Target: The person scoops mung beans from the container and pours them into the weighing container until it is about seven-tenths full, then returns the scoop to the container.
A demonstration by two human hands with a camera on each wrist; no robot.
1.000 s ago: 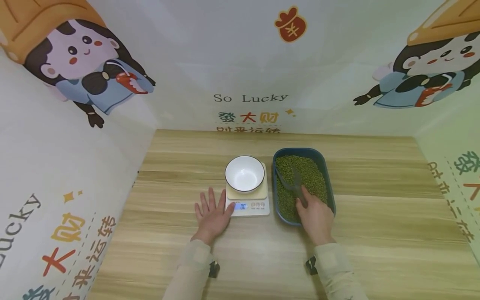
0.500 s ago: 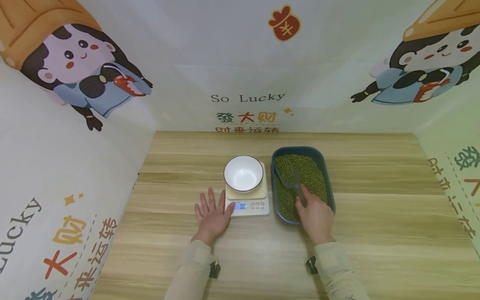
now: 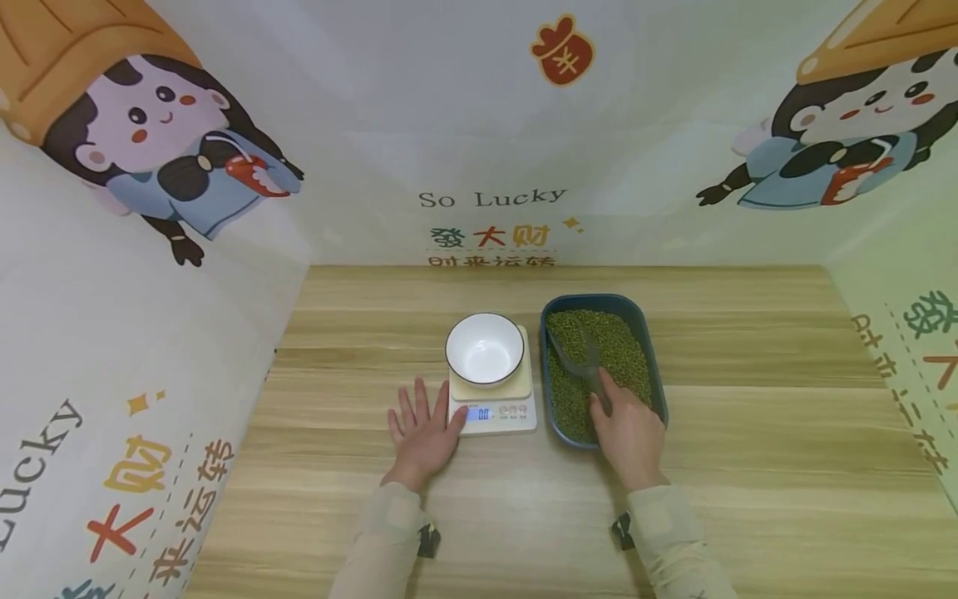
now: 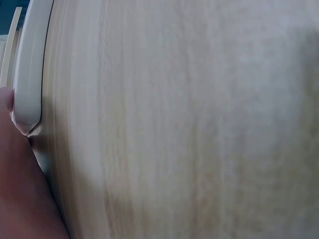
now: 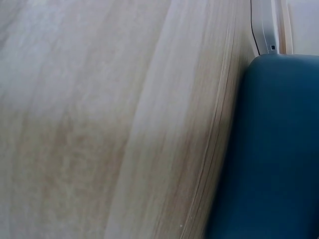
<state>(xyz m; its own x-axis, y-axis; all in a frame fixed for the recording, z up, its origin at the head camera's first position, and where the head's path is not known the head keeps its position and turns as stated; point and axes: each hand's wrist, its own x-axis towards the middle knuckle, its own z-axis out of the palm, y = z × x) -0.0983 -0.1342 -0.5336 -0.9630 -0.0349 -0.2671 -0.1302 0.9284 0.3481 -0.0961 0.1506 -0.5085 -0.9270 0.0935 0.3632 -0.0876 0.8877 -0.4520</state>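
Note:
My left hand [image 3: 423, 437] lies with fingers spread beside a white kitchen scale [image 3: 516, 423], its thumb at the scale's lit display. A white bowl [image 3: 485, 348] with a dark rim sits on the scale's cream platform, and the display reads 0.0. In the left wrist view the thumb side of the hand meets the corner of the scale [image 4: 31, 64]. My right hand [image 3: 632, 437] grips the handle of a grey scoop [image 3: 573, 364], whose head lies on green mung beans [image 3: 617, 349] in a blue tub [image 3: 659, 378]. The right wrist view shows the tub's wall [image 5: 279, 149] but not the hand.
The wooden table [image 3: 748, 416] runs back to a printed sheet wall [image 3: 374, 166], with more sheet at both sides. The tub stands close to the right of the scale.
Both hands, the scoop, the bowl and the scale keep their places. Only the head view has shifted slightly.

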